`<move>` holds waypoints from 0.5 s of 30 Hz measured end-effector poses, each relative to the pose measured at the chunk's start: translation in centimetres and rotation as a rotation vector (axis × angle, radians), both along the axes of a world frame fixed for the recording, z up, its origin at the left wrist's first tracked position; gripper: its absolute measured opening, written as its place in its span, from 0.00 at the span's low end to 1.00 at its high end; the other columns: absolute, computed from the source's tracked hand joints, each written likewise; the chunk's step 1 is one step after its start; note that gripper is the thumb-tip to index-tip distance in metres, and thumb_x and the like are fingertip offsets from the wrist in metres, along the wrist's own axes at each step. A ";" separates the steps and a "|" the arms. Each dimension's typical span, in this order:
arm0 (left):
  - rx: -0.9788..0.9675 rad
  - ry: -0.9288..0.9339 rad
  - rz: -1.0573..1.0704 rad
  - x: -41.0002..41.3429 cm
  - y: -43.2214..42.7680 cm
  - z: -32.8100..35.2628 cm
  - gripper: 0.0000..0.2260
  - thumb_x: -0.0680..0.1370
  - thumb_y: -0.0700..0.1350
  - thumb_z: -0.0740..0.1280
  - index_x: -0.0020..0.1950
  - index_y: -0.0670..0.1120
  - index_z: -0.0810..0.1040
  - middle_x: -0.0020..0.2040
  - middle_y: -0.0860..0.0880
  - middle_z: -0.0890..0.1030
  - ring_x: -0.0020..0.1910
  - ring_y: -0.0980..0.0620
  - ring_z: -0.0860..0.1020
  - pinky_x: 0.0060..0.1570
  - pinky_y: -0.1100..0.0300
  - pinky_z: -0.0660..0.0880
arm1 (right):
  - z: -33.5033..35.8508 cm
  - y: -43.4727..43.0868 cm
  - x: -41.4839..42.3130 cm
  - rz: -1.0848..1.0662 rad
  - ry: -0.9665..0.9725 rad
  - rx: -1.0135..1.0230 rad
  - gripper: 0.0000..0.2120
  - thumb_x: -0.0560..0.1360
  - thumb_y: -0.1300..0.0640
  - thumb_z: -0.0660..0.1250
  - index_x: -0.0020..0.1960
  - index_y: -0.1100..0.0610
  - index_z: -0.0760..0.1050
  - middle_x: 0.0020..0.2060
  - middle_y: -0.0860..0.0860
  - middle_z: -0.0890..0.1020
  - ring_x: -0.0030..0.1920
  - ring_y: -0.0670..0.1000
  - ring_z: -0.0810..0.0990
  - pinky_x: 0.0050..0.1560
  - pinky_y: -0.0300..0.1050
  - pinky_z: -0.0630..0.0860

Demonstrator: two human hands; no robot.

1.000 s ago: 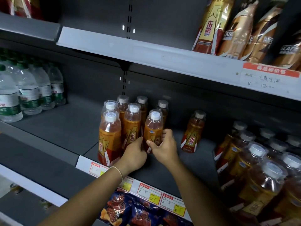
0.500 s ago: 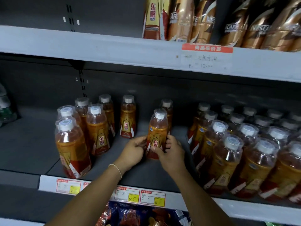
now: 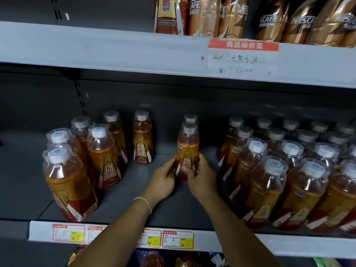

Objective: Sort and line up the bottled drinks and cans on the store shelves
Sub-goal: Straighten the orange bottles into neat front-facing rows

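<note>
An amber drink bottle [image 3: 187,149] with a white cap and a red-and-gold label stands upright in the middle of the grey shelf [image 3: 119,201]. My left hand [image 3: 163,180] grips its lower left side, my right hand [image 3: 200,178] its lower right side. Right behind it stands another bottle [image 3: 190,118], mostly hidden. A single bottle [image 3: 142,137] stands apart to the left. Further left is a loose cluster of several bottles [image 3: 104,157]. On the right, tight rows of the same bottles [image 3: 289,180] fill the shelf.
The upper shelf [image 3: 115,49] overhangs close above, carrying coffee bottles [image 3: 298,20] and a handwritten price tag [image 3: 242,56]. Price labels [image 3: 177,239] line the front edge. Snack bags [image 3: 150,259] lie on the shelf below.
The held bottle has moved right, away from the left cluster and toward the rows on the right. My view has swung right; the water bottles at far left are out of view.
</note>
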State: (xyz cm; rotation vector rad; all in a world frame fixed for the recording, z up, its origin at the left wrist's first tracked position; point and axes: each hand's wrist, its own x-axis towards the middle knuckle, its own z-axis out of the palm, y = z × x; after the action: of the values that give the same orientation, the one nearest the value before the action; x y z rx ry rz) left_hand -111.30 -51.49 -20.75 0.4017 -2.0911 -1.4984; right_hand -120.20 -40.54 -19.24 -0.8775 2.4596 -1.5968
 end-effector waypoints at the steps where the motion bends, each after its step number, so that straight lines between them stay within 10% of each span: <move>1: 0.020 -0.001 -0.010 0.1 0.0 -0.2 0.29 0.77 0.28 0.55 0.74 0.49 0.69 0.69 0.52 0.75 0.69 0.58 0.71 0.70 0.62 0.66 | -0.2 -0.1 0.0 -0.006 0.000 -0.005 0.31 0.77 0.57 0.71 0.76 0.54 0.64 0.64 0.53 0.80 0.63 0.50 0.79 0.66 0.48 0.74; 6: 0.067 0.021 -0.003 0.7 0.2 -0.4 0.31 0.77 0.25 0.54 0.68 0.59 0.67 0.67 0.57 0.73 0.66 0.68 0.71 0.64 0.72 0.66 | -0.9 -0.2 0.3 -0.050 0.023 -0.012 0.30 0.77 0.54 0.71 0.76 0.55 0.65 0.65 0.56 0.78 0.62 0.51 0.80 0.65 0.46 0.75; 15: 0.031 -0.044 -0.041 0.6 0.5 -0.1 0.27 0.80 0.29 0.55 0.78 0.46 0.61 0.76 0.48 0.66 0.75 0.55 0.63 0.76 0.55 0.59 | -0.9 0.2 0.2 -0.051 0.097 0.043 0.29 0.79 0.54 0.68 0.77 0.57 0.64 0.67 0.56 0.75 0.64 0.52 0.77 0.62 0.39 0.71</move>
State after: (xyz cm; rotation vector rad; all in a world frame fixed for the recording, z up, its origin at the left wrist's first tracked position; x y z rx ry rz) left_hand -110.66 -51.01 -20.80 0.4100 -2.1240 -1.5607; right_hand -119.95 -40.31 -20.13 -0.9140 2.5910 -1.5464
